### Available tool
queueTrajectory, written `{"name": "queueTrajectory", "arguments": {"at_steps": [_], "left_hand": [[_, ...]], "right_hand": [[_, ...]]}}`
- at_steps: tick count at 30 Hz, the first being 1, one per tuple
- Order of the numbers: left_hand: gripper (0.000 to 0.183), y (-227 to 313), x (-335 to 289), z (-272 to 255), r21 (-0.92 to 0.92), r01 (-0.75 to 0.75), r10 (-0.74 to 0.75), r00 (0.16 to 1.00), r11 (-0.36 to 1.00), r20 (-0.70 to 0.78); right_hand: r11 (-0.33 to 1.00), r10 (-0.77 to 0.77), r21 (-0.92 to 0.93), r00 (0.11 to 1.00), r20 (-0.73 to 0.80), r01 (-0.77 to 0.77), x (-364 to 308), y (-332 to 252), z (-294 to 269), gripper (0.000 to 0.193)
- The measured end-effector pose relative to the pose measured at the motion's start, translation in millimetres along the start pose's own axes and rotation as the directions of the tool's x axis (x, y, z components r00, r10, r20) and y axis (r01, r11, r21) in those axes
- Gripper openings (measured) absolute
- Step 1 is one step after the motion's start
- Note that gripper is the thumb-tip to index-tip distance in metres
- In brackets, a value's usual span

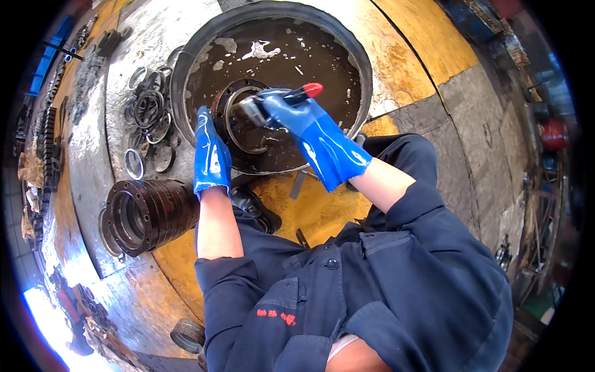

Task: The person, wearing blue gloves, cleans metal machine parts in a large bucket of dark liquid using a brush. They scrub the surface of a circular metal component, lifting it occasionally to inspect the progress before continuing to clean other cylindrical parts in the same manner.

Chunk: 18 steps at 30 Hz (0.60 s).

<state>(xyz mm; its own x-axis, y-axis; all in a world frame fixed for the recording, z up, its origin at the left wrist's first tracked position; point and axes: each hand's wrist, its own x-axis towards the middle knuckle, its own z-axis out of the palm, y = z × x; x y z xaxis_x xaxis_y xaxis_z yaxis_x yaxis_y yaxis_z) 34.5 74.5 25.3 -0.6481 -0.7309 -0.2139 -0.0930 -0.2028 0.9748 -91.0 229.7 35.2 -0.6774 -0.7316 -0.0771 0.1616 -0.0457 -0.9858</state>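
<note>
Seen from beside the worker: one round basin (273, 8) of dark liquid, on the floor (87, 161), its bottom unreadable under the murk. One dark flanged ring (224, 103) at the basin's near-left rim, lower part sunk or lost in shadow, right side partly covered. One brush (313, 90), red-ended, its head blurred. Two grips, blue-gloved. Left grip (212, 152): upright at the flanged ring's left side, fingers together; whether it clasps cannot be told. Right grip (288, 110): closed round the brush, above and right of the flanged ring, brush head over the opening. One stack of flanged rings (166, 214), on the floor off the basin's near-left rim, number indistinct. One heap of thin rings (149, 108) outside the left rim, overlapping, uncountable.
</note>
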Motion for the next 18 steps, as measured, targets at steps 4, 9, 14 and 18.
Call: {"name": "queueTrajectory", "arguments": {"at_steps": [4,9,14,18], "left_hand": [[0.057,-1,-2,-6,-0.002,0.019,-0.019,1.000,1.000,0.015],[0.056,-6,-29,-23,0.103,0.006,-0.010,0.999,0.995,0.035],[0.056,-8,-30,-23,0.108,0.015,-0.020,0.999,0.994,0.045],[0.055,-5,-26,-25,0.084,0.015,-0.017,0.999,0.996,0.027]], "right_hand": [[0.963,-0.093,-0.230,0.975,0.202,0.139,10,-19,16,0.019],[0.924,0.104,-0.347,0.980,-0.168,-0.157,69,-9,-11,0.031],[0.818,0.366,-0.247,0.802,-0.472,-0.519,53,25,-59,0.042],[0.835,0.284,-0.311,0.840,-0.463,-0.454,28,18,-47,0.043]]}}
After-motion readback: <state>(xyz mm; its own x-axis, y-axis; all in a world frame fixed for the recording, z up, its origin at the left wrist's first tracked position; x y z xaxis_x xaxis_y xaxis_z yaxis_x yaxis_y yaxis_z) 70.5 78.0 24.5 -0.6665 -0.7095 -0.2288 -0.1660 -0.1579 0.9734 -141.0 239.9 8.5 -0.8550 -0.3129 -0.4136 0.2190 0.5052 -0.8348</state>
